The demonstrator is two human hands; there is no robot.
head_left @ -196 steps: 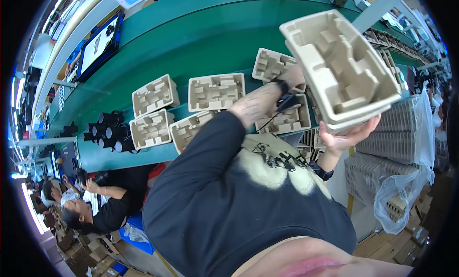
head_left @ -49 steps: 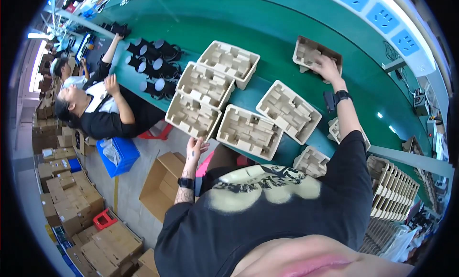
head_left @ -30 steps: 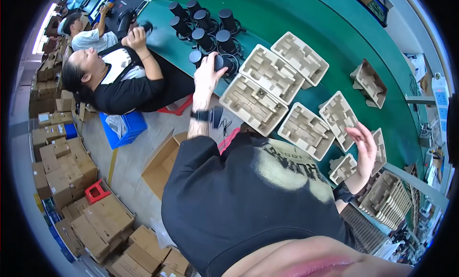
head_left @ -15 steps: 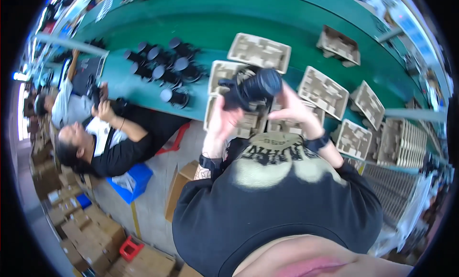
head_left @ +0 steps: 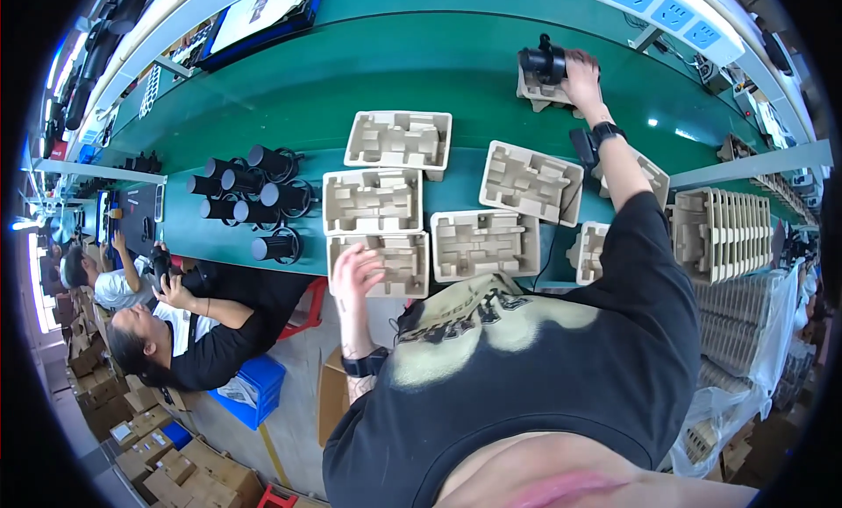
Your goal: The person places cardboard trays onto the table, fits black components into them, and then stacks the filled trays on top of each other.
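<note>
My right hand [head_left: 581, 80] reaches to the far right with its fingers wrapped round a black cylindrical device [head_left: 545, 62] that has a small bracket or knob on top. The device is at a beige moulded-pulp tray [head_left: 561, 97]; whether it rests in the tray I cannot tell. My left hand [head_left: 357, 269] is open, fingers apart and holding nothing, above a near-left pulp tray [head_left: 399, 267]. Beside that one lie more pulp trays, one behind it [head_left: 373, 201] and one to its right [head_left: 487, 245], their moulded hollows showing.
Several black cylindrical devices [head_left: 272, 196] stand grouped on the green bench [head_left: 263, 69] at left. A tall stack of pulp trays [head_left: 719, 236] is at right. Left of me a seated co-worker [head_left: 215, 319] handles a black device. A power strip [head_left: 671, 15] hangs far right.
The black device has gone from between both hands before my chest to the far right tray, carried in my right hand. My left hand has let go. The view has shifted.
</note>
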